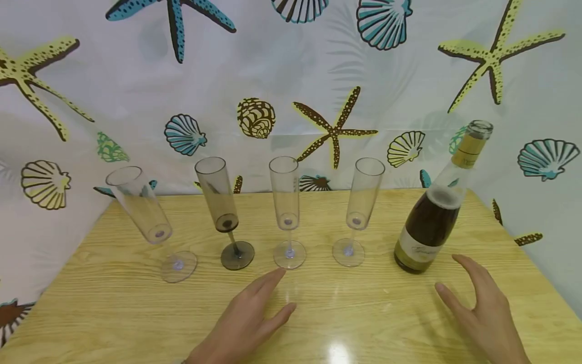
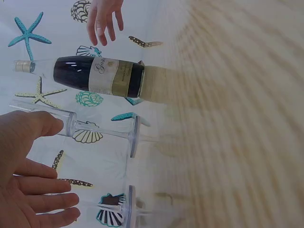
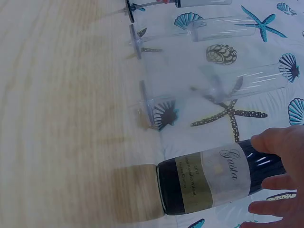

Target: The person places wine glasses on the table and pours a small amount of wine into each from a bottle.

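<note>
My left hand [image 1: 247,316] is held over the front of the table, fingers extended and thumb spread, holding nothing. Its fingertips are nearest the base of a clear champagne flute [image 1: 285,194]. My right hand [image 1: 486,303] hovers at the right with thumb and fingers apart, just in front of a dark wine bottle [image 1: 429,222]. The bottle stands upright, with a cream and gold label and gold foil below its mouth; dark liquid fills its body. In the right wrist view, the fingers [image 3: 273,207] overlap the bottle's upper body.
Left of the bottle stands another clear flute [image 1: 365,197]. Further left are a smoky grey flute [image 1: 218,194] and one more clear flute [image 1: 141,207], making a row. Behind the light wooden table [image 1: 113,313] hangs a white cloth [image 1: 282,65] printed with shells and starfish.
</note>
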`<state>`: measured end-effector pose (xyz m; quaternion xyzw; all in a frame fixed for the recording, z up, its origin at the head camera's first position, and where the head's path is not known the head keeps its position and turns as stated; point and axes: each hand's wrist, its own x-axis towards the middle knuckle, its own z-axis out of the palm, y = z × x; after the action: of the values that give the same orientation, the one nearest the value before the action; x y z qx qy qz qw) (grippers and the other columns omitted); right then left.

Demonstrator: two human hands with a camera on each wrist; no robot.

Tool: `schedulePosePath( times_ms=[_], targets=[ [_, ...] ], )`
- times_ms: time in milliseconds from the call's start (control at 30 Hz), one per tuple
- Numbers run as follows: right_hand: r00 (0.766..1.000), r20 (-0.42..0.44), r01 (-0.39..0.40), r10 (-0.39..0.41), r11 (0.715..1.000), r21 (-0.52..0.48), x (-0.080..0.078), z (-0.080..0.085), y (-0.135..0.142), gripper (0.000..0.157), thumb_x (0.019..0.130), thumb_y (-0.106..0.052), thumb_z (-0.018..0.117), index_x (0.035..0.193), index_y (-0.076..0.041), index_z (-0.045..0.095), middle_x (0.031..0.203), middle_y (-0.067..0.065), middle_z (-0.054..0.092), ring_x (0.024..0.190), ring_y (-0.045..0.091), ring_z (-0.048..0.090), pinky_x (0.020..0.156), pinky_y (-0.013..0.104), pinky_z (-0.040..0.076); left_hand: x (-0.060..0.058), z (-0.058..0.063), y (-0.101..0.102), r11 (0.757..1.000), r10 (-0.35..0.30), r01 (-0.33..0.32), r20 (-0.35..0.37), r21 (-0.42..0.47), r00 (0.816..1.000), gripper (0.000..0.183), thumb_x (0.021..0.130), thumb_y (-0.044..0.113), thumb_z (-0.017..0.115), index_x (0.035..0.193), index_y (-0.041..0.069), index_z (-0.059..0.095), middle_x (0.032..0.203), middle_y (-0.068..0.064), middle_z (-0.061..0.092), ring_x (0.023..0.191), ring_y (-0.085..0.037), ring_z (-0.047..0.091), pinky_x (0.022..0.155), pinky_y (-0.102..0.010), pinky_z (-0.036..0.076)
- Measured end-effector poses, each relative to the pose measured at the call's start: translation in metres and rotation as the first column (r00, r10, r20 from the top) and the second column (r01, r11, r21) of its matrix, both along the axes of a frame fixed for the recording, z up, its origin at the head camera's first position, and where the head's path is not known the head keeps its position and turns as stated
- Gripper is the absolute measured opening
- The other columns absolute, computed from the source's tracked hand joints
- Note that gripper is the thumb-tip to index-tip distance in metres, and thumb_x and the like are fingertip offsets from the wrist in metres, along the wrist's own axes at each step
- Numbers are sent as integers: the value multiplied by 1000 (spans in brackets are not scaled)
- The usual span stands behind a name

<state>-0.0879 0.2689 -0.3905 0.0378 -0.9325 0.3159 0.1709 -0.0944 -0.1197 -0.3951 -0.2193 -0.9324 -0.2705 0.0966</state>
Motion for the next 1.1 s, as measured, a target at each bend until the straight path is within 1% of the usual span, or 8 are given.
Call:
schedulePosePath(
  times_ms=[133,233,333,433,533,700,833,1100],
  targets=[
    [1000,-27,0,-1,1000,-31,-6,4,0,65,91,-27,69,144,-3,40,138,29,44,124,52,40,88,68,36,-7,4,9,999,-2,1,18,46,1000,59,92,36,66,140,5,49,134,-13,57,121,-29,56,95,-43,49],
    [999,-39,5,-7,999,-47,-10,7,-1,66,91,-28,69,144,-3,40,138,28,44,123,51,41,89,67,37,-14,7,17,995,0,-3,33,102,999,58,94,34,64,140,3,48,133,-14,57,121,-30,56,96,-45,49],
    [999,-49,5,-9,998,-63,-14,7,-3,66,91,-26,70,145,-2,40,139,27,44,120,49,43,89,64,39,-19,7,23,988,-20,16,21,155,1000,56,93,29,66,138,-1,49,133,-17,57,122,-31,55,97,-44,48],
    [999,-52,-3,-2,995,-96,-18,6,-4,68,89,-25,71,145,-2,39,138,28,45,119,47,45,90,63,40,-23,6,27,983,-36,36,-2,178,999,56,93,27,67,136,-5,50,133,-20,56,123,-30,54,98,-42,48],
    [1000,-30,-9,6,991,-130,-22,6,-4,72,89,-25,72,147,-2,36,139,30,43,121,48,44,92,63,40,-26,5,30,981,-33,32,0,190,999,56,93,26,67,135,-6,50,133,-20,56,123,-31,54,98,-42,47],
    [999,40,0,7,986,-168,-28,7,-3,80,89,-29,71,149,1,28,143,32,36,124,52,40,95,64,38,-32,8,37,976,-29,26,13,216,999,54,94,28,65,136,-3,51,134,-19,56,122,-30,54,97,-41,48],
    [999,54,2,8,981,-191,-32,7,-2,83,88,-30,72,151,-1,26,147,29,33,127,52,38,97,63,37,-37,11,42,973,-20,23,-17,231,1000,53,94,28,65,136,-2,51,134,-18,56,122,-29,54,97,-41,49],
    [1000,8,-3,5,982,-187,-35,8,-2,85,86,-28,75,151,-3,25,148,27,34,127,51,39,97,62,37,-46,13,52,967,-11,34,-93,251,996,53,91,26,69,133,-3,53,128,-18,60,118,-32,57,95,-43,50]
  ],
)
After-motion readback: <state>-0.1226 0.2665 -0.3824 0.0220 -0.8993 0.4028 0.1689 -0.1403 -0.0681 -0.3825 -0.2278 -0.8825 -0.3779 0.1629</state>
